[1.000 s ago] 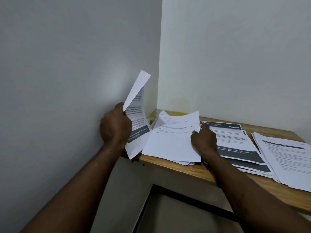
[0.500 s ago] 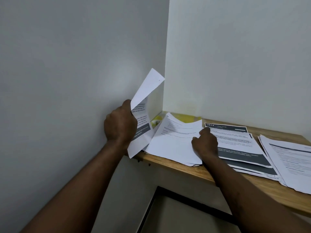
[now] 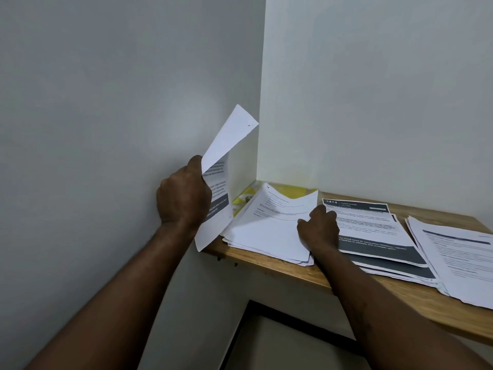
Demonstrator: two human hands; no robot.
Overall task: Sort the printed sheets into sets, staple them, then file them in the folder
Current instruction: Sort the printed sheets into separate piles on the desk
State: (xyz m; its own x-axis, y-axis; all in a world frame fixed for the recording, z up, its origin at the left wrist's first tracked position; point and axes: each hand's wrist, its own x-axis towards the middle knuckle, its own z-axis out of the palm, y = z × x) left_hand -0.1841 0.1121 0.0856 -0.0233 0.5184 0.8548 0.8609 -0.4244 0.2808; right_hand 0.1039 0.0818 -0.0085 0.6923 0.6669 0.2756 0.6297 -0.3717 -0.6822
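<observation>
My left hand [image 3: 184, 198] grips a few printed sheets [image 3: 222, 166], held upright beside the left wall with the top sheet folded back. A white stack of printed sheets [image 3: 269, 233] lies on the left end of the wooden shelf [image 3: 400, 292]. My right hand [image 3: 320, 228] pinches the right edge of that stack's top sheet, which bows upward. Under the stack, in the corner, peeks a yellow folder [image 3: 293, 192]. To the right lies a pile with dark header bands [image 3: 378, 236]. At the far right is another white pile [image 3: 458, 257].
The shelf sits in a corner between a grey wall [image 3: 106, 129] on the left and a white wall [image 3: 373, 89] behind. Below the shelf is a dark-framed panel [image 3: 280, 340].
The held sheets have swung upward and their top sheet has opened out. My right hand has lifted the edge of the stack's top sheet, which now bows up more.
</observation>
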